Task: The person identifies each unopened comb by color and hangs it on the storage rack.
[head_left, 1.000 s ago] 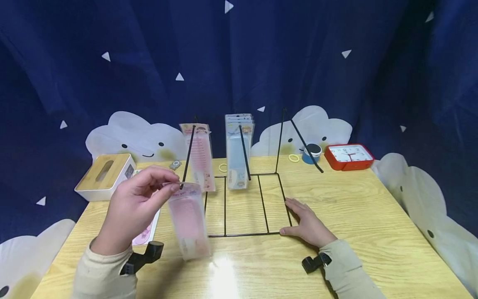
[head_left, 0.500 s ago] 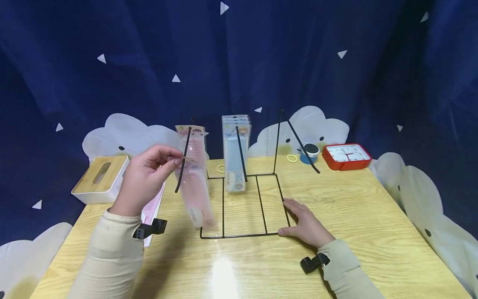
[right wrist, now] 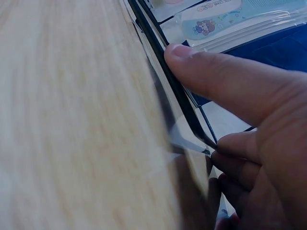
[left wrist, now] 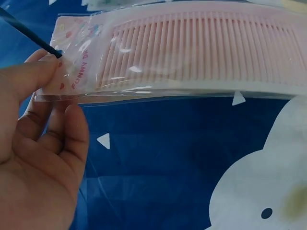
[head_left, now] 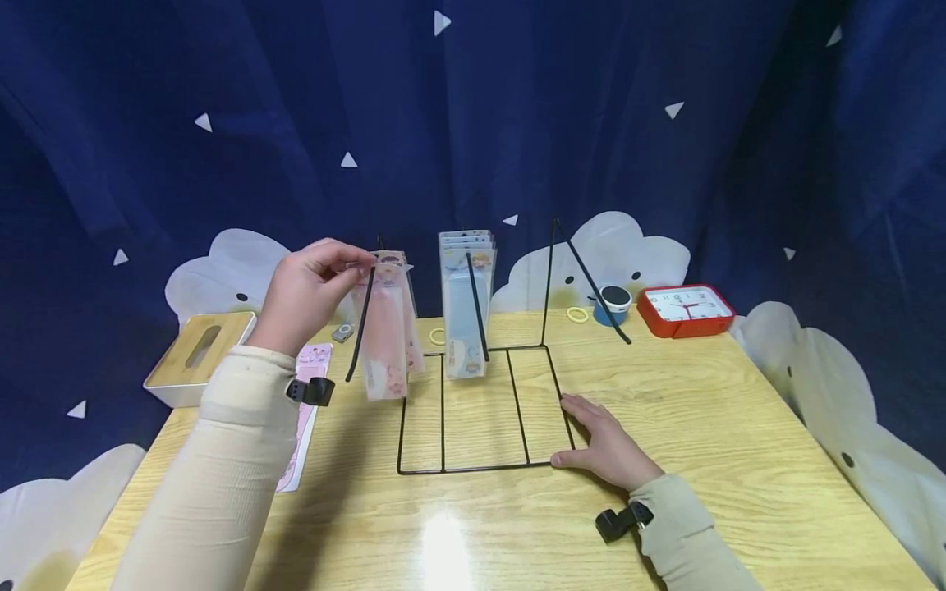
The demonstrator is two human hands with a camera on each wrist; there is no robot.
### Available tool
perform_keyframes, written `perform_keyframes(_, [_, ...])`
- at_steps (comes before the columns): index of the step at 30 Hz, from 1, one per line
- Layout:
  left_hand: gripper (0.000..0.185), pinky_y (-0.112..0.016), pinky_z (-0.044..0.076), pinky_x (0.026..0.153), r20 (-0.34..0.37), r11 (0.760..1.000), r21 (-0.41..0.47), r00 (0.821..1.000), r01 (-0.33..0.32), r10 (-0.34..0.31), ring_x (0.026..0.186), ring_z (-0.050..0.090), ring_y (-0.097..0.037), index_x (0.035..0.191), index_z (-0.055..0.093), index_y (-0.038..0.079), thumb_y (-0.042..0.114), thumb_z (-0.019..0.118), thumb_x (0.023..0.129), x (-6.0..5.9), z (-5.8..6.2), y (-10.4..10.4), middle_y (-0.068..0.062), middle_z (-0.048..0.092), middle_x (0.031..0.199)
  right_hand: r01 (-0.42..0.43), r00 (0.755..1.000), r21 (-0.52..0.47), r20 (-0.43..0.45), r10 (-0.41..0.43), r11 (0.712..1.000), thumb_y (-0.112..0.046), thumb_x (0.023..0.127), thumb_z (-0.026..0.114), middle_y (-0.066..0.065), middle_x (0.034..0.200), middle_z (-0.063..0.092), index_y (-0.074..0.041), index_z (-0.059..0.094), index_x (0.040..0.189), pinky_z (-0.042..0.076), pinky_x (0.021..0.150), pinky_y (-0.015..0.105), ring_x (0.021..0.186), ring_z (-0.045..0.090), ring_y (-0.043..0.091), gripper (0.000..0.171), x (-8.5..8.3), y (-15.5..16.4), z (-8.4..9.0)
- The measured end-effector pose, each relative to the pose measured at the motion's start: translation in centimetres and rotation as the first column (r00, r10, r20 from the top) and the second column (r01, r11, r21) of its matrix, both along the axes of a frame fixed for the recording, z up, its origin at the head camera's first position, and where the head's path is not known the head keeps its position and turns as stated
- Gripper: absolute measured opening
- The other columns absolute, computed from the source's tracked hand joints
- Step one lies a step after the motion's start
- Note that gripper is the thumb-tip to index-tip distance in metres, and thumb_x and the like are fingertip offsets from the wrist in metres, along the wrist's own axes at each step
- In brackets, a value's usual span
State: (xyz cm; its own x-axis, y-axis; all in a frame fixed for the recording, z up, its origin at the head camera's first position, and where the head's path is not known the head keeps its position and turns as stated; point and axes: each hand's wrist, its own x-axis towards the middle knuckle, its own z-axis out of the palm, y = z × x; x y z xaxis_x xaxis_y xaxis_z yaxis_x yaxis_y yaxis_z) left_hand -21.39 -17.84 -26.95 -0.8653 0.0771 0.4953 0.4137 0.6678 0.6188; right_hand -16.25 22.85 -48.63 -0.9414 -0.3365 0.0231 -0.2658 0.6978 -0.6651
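Note:
My left hand pinches the top of a clear-bagged pink comb between thumb and fingers. In the left wrist view, the tip of a black prong meets the comb's card by my thumb. Close behind it, another packaged pink comb hangs on the left side of the black wire rack, partly hidden. Several packaged blue combs hang on the middle prong. My right hand rests at the rack's front right corner; its thumb touches the black bar, fingers spread along the side.
The rack's right prong bears nothing. A wood-topped tissue box and a flat pink package lie left. Behind stand a red clock and a blue-and-white round object, near a yellow ring and small grey object.
My left hand has carried the pink comb up and back along the left prong, towards the hanging pink comb. My right hand stays on the rack's corner.

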Motion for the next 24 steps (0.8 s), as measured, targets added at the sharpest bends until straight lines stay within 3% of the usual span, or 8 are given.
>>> perform_keyframes(6, [0.014,-0.018,0.045,0.068,-0.002,1.0,0.02,1.0,-0.023,0.023,0.083,0.058,-0.013,0.105,0.078,0.013,0.009,0.068,0.096,-0.9,-0.1,0.2,0.001,0.069,0.102,-0.002,1.0,-0.003,0.002,0.002,1.0,-0.043,0.075,0.087,0.018,0.158,0.037,0.001,0.042,0.151,0.015,0.118,0.059,0.147,0.027,0.041,0.098,0.0,0.0,0.0])
perform_keyframes(11, [0.016,-0.018,0.046,0.075,-0.025,0.999,0.025,0.999,-0.02,0.021,0.088,0.059,-0.01,0.11,0.077,0.014,0.017,0.069,0.097,-0.7,-0.5,-0.3,0.002,0.069,0.105,0.0,1.0,-0.007,0.007,0.0,1.0,-0.042,0.075,0.087,0.018,0.158,0.036,0.001,0.041,0.151,0.015,0.118,0.059,0.147,0.026,0.041,0.099,0.0,-0.1,0.0])
perform_keyframes(14, [0.022,-0.018,0.045,0.077,-0.026,0.995,0.091,0.999,-0.043,0.045,0.089,0.059,-0.006,0.114,0.074,0.013,0.024,0.069,0.097,-0.5,-1.4,-1.5,0.003,0.069,0.102,-0.001,1.0,-0.009,0.013,0.001,1.0,-0.043,0.075,0.087,0.018,0.159,0.036,0.001,0.04,0.151,0.015,0.118,0.06,0.148,0.025,0.041,0.099,0.0,-0.2,0.0])
perform_keyframes(18, [0.029,-0.018,0.044,0.077,0.032,0.975,0.196,0.994,-0.108,0.103,0.088,0.059,-0.005,0.116,0.07,0.006,0.029,0.068,0.098,-0.9,-4.5,-4.0,0.002,0.069,0.098,0.003,1.0,-0.009,0.018,-0.003,1.0,-0.044,0.075,0.087,0.017,0.159,0.035,0.0,0.04,0.152,0.016,0.117,0.061,0.148,0.025,0.042,0.1,0.0,-0.1,0.0])
perform_keyframes(21, [0.033,-0.022,0.046,0.085,0.142,0.97,0.189,0.981,-0.154,0.128,0.098,0.061,-0.011,0.12,0.067,0.002,0.028,0.064,0.1,-1.6,-8.3,-6.1,-0.006,0.069,0.109,0.007,1.0,-0.006,0.01,-0.007,1.0,-0.044,0.075,0.087,0.017,0.159,0.036,-0.001,0.041,0.152,0.019,0.116,0.062,0.147,0.025,0.043,0.1,0.0,-0.1,-0.1])
perform_keyframes(24, [0.037,-0.036,0.046,0.1,0.284,0.967,0.164,0.949,-0.192,0.14,0.12,0.058,-0.028,0.128,0.061,-0.001,0.024,0.062,0.101,-2.1,-12.7,-8.2,-0.018,0.063,0.128,0.008,1.0,-0.009,0.003,-0.008,1.0,-0.043,0.075,0.088,0.017,0.158,0.037,0.0,0.041,0.151,0.017,0.117,0.059,0.147,0.027,0.041,0.099,0.0,0.0,-0.1])
